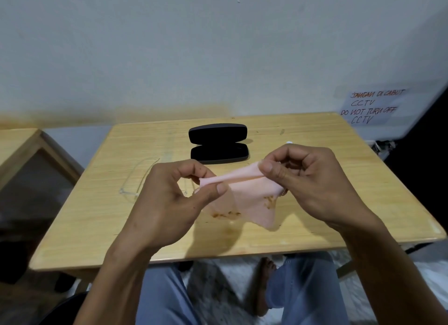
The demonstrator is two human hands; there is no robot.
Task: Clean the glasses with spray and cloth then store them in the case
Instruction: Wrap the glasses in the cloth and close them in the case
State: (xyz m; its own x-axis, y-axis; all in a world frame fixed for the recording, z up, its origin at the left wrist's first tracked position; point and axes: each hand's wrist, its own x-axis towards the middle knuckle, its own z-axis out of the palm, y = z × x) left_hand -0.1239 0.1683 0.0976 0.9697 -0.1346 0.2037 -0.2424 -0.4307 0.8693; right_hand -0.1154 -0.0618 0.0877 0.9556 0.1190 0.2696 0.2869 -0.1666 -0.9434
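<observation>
Pinching the cloth [244, 193] taut between my left hand [174, 203] and right hand [308, 179]; soft, limp stuff, best held by its edge.

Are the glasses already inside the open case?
No, the clear-framed glasses lie on the table left of the open black case, which looks empty.

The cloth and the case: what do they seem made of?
The cloth looks like thin, soft pink fabric: it drapes, and the table shows faintly through it. The case looks like a hard black matte shell, perhaps plastic or leatherette; it keeps its shape lying open.
</observation>
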